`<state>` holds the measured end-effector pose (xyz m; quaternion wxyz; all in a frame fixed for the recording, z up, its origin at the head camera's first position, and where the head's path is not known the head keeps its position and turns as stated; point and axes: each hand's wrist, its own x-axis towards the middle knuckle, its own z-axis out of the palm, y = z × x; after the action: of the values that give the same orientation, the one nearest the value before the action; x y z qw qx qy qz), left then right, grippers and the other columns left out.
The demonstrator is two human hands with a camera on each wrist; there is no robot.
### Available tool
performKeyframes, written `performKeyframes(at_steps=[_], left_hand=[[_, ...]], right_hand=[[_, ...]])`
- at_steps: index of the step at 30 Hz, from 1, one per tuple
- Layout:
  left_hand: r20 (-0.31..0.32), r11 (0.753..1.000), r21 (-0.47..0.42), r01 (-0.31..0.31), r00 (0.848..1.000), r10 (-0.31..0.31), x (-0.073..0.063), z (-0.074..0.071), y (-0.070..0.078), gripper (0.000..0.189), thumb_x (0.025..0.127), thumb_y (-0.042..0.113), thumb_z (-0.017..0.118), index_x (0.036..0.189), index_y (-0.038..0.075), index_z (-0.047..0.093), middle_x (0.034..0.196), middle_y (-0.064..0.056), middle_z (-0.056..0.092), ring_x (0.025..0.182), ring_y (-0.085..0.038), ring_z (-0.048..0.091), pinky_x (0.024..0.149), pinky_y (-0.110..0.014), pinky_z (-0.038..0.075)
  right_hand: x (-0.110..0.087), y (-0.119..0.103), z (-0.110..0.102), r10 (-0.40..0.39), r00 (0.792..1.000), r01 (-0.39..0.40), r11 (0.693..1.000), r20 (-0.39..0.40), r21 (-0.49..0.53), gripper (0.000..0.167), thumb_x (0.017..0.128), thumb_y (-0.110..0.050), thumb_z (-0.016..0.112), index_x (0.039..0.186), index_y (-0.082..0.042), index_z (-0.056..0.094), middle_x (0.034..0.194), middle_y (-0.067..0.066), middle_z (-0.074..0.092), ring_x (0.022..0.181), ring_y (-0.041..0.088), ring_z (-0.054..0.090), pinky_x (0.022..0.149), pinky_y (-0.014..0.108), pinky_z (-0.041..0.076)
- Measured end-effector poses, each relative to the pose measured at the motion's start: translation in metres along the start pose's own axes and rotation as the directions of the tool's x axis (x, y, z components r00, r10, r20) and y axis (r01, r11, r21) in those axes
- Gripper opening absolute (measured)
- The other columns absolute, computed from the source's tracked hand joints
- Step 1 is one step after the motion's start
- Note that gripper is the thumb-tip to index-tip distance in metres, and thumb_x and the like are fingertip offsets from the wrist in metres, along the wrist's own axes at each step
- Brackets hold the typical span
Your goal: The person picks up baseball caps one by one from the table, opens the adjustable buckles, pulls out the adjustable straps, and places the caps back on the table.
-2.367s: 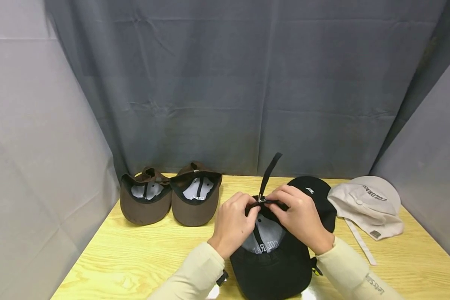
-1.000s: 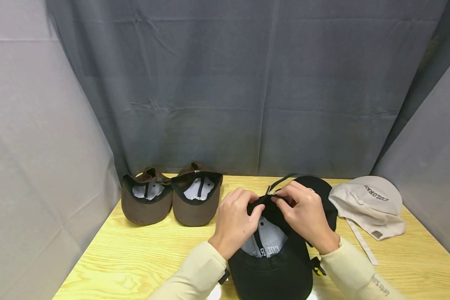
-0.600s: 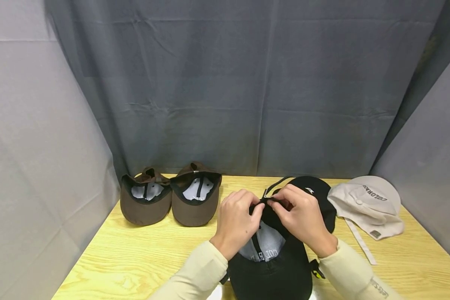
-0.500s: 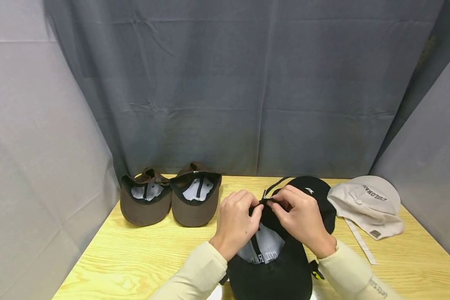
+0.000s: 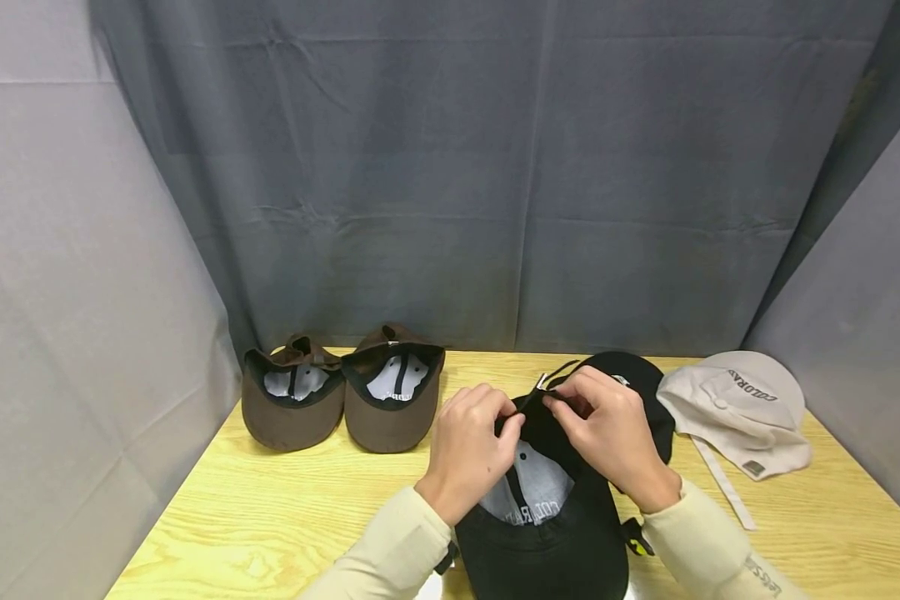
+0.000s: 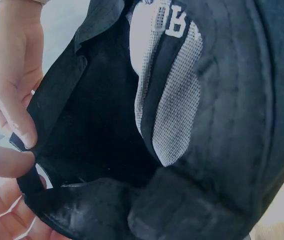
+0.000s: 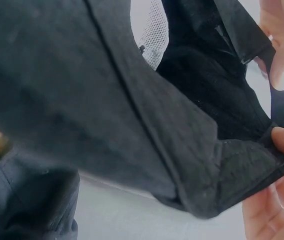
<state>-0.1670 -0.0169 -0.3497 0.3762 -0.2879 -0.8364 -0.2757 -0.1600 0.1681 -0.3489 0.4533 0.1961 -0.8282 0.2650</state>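
Note:
A black baseball cap (image 5: 543,550) is held up in front of me, brim toward me and its grey lining with mirrored lettering facing up. My left hand (image 5: 471,450) pinches the black back strap (image 6: 29,180) between thumb and fingers. Beside it my right hand (image 5: 607,429) pinches the cap's rear edge next to a small metal buckle (image 5: 542,381). A short loose strap end (image 5: 564,367) sticks out beyond the buckle, leaning right. In the right wrist view the strap spans the gap between both hands' fingertips.
Two brown caps (image 5: 292,421) lie upturned side by side at the back left. Behind my right hand lies another black cap (image 5: 648,392), with a beige cap (image 5: 735,408) to its right, its strap trailing on the wooden table (image 5: 270,517). A grey curtain (image 5: 420,208) hangs behind.
The loose strap end stood tall and upright earlier; now it leans right and less of it shows. The buckle has shifted right with my right hand, and strap shows between the hands.

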Motion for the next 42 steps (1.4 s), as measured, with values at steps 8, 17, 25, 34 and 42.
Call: performKeyframes(at_steps=[8, 17, 25, 34, 42], left_hand=[[-0.004, 1.0, -0.012, 0.019, 1.0, -0.019, 0.0023, -0.0001, 0.0029, 0.008, 0.08, 0.022, 0.078, 0.084, 0.019, 0.072, 0.077, 0.007, 0.066, 0.072, -0.012, 0.062, 0.066, -0.027, 0.049], [-0.037, 1.0, -0.008, 0.014, 0.999, -0.015, 0.0061, 0.0016, 0.0056, 0.011, 0.081, 0.025, 0.08, 0.085, 0.019, 0.071, 0.077, 0.007, 0.065, 0.072, -0.011, 0.061, 0.065, -0.027, 0.049], [-0.028, 1.0, -0.009, 0.021, 0.999, -0.022, 0.0059, 0.0018, 0.0054, 0.006, 0.083, 0.021, 0.078, 0.083, 0.02, 0.072, 0.078, 0.008, 0.068, 0.073, -0.011, 0.064, 0.065, -0.028, 0.049], [-0.019, 1.0, -0.003, 0.002, 1.0, -0.002, 0.0034, 0.0046, 0.0064, 0.007, 0.083, 0.02, 0.078, 0.08, 0.02, 0.071, 0.077, 0.009, 0.067, 0.074, -0.01, 0.064, 0.067, -0.027, 0.05], [-0.01, 1.0, 0.007, -0.003, 1.0, 0.003, -0.0002, 0.0043, 0.0057, 0.008, 0.082, 0.02, 0.078, 0.08, 0.021, 0.07, 0.077, 0.01, 0.067, 0.072, -0.01, 0.063, 0.065, -0.027, 0.049]], right_hand=[[0.0007, -0.0019, -0.0012, -0.019, 1.0, 0.019, 1.0, 0.01, 0.021, 0.025, 0.068, 0.002, 0.083, 0.071, -0.015, 0.065, 0.067, -0.01, 0.055, 0.057, 0.0, 0.045, 0.054, 0.013, 0.036], [0.0031, -0.0042, -0.0009, -0.046, 0.999, 0.046, 0.999, 0.019, 0.012, 0.023, 0.066, 0.001, 0.084, 0.075, -0.014, 0.069, 0.069, -0.008, 0.059, 0.058, 0.0, 0.047, 0.056, 0.013, 0.038], [0.0047, -0.0048, -0.0016, -0.087, 0.996, 0.086, 0.996, 0.035, 0.022, 0.025, 0.065, -0.001, 0.087, 0.072, -0.016, 0.068, 0.066, -0.011, 0.055, 0.058, -0.001, 0.044, 0.055, 0.012, 0.035], [0.0012, -0.0025, -0.0028, -0.057, 0.997, 0.059, 0.998, 0.055, -0.034, 0.025, 0.066, -0.003, 0.087, 0.071, -0.016, 0.067, 0.065, -0.01, 0.052, 0.057, -0.002, 0.042, 0.054, 0.013, 0.035], [0.0, 0.001, -0.0031, -0.016, 0.998, 0.018, 0.999, 0.053, -0.046, 0.026, 0.067, -0.005, 0.087, 0.069, -0.017, 0.064, 0.063, -0.011, 0.049, 0.057, -0.002, 0.04, 0.053, 0.014, 0.033]])
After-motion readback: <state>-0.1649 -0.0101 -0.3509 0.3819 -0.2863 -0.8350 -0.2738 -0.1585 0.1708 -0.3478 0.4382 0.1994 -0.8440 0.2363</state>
